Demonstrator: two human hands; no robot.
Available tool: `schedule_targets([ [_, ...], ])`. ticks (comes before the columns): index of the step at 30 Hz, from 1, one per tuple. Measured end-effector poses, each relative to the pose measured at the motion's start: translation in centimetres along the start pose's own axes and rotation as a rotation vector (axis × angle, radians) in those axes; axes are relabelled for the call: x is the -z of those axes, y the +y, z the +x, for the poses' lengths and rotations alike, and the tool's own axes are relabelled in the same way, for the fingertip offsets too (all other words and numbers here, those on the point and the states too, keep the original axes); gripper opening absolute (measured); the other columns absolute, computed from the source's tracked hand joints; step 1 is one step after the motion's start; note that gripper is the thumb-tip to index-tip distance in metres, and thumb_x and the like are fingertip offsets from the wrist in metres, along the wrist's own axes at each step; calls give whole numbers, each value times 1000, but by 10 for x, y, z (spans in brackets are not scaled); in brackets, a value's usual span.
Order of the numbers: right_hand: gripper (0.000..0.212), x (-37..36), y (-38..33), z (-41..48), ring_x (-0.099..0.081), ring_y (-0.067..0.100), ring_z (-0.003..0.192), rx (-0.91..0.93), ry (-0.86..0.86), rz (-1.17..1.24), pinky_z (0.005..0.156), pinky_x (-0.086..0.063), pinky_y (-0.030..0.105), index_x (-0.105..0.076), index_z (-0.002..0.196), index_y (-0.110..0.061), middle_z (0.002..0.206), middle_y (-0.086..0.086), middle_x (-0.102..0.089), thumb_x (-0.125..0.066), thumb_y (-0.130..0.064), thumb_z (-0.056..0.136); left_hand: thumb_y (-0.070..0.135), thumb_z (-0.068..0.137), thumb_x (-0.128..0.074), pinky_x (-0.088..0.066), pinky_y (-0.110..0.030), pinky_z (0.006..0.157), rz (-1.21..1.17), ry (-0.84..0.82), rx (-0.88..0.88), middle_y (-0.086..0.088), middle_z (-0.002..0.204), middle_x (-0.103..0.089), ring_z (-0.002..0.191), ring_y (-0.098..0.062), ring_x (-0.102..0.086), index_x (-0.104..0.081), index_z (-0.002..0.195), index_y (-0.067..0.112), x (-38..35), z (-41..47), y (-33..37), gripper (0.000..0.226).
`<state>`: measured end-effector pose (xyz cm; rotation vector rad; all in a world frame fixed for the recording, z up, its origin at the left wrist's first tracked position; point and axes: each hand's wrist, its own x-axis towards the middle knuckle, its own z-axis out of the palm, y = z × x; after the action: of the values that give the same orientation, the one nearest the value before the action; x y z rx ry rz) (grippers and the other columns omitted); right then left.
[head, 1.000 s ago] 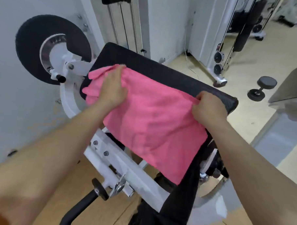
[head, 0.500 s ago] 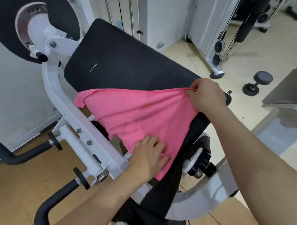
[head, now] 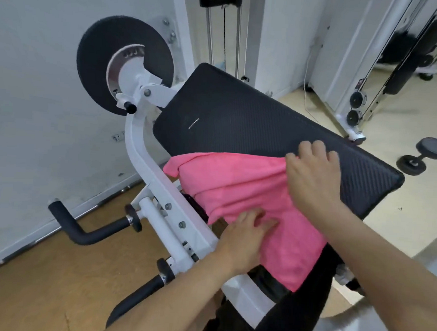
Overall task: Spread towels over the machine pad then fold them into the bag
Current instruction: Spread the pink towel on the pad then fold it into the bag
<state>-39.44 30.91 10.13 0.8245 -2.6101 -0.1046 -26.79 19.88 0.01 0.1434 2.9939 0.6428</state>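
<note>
A pink towel (head: 239, 188) hangs over the near edge of the black machine pad (head: 239, 121), bunched and creased, covering only the pad's lower part. My right hand (head: 312, 174) grips the towel's upper right edge on the pad, fingers curled over the cloth. My left hand (head: 244, 239) lies lower down on the hanging part of the towel, fingers spread flat against it. A dark fabric piece (head: 304, 306) hangs under the towel; I cannot tell whether it is the bag.
The white machine frame (head: 161, 185) runs along the pad's left side, with black foam handles (head: 84, 229) and a round black roller pad (head: 124, 61). A dumbbell (head: 423, 156) lies on the floor at right. A cable machine (head: 360, 104) stands behind.
A second ago both hands held the towel spread high on the pad. My left hand dropped to the towel's lower part; the towel slid down, baring most of the pad.
</note>
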Motion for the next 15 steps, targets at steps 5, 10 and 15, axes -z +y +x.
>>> schedule_targets([
  [5, 29, -39, -69, -21, -56, 39, 77, -114, -263, 117, 50, -45, 38, -65, 100, -2, 91, 23, -53, -63, -6, 72, 11, 80, -50, -52, -40, 84, -257, -15, -205, -11, 133, -53, 115, -31, -53, -66, 120, 12, 9, -2, -36, 43],
  [10, 80, -52, -105, -3, -45, 40, 106, -349, -429, 4, 85, -39, 44, -31, 147, -14, 118, 32, -43, -61, -54, 84, 4, 87, -51, -42, -42, 104, -401, 138, -20, -6, 137, -52, 126, -26, -46, -64, 125, 17, 47, -1, -131, 43],
  [15, 94, -60, -131, 7, -34, 46, 121, -511, -511, -73, 95, -40, 47, -8, 153, -24, 137, 33, -26, -50, -71, 82, 13, 91, -47, -38, -49, 105, -50, 225, 171, -16, 144, -34, 128, -37, -32, -54, 134, 20, 86, 23, -227, 44],
])
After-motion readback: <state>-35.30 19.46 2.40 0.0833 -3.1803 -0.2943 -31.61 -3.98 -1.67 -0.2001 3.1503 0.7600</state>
